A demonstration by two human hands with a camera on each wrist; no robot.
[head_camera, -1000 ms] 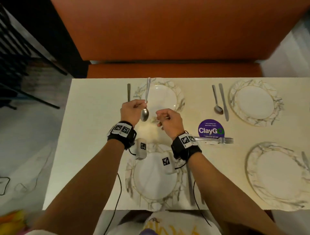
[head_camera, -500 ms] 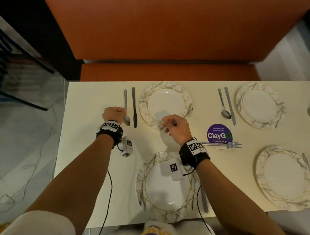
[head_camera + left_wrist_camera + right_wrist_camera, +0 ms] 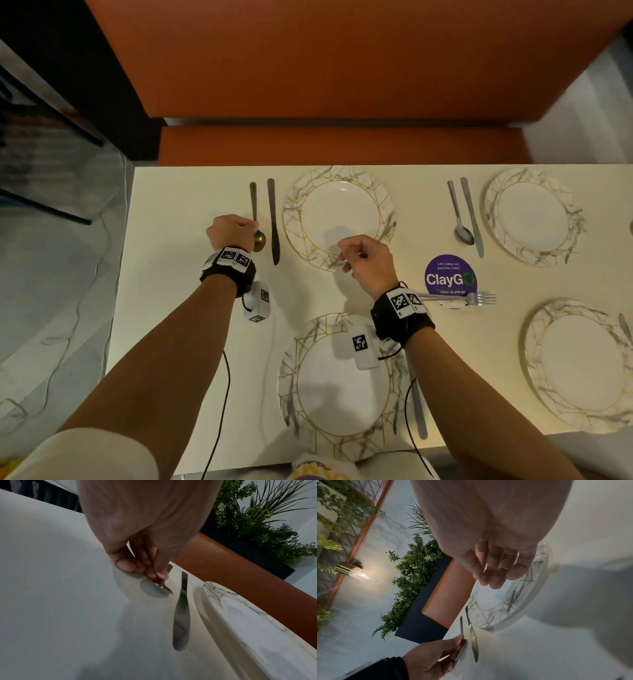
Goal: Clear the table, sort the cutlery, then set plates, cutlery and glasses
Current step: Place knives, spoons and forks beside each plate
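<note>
My left hand (image 3: 247,230) pinches the neck of a spoon (image 3: 254,209) that lies on the table left of a knife (image 3: 273,219), its bowl toward me. In the left wrist view the fingertips (image 3: 159,576) grip just above the spoon bowl (image 3: 152,591), which touches the table beside the knife (image 3: 181,615). Both pieces lie left of the far-left marbled plate (image 3: 383,219). My right hand (image 3: 356,255) hovers over that plate's near rim. Its fingers (image 3: 494,574) are loosely curled and hold nothing.
A second plate (image 3: 291,387) lies under my right wrist, a knife (image 3: 420,414) at its right. A fork (image 3: 474,298) rests by the purple ClayGo sticker (image 3: 450,274). A spoon (image 3: 460,219) and knife (image 3: 472,219) lie left of the far-right plate (image 3: 496,192). Another plate (image 3: 534,359) sits near right. An orange bench (image 3: 342,144) runs behind.
My left hand carried the spoon from above the far-left plate leftward and down onto the table beside the knife. The right hand stayed over the plate's near rim.
</note>
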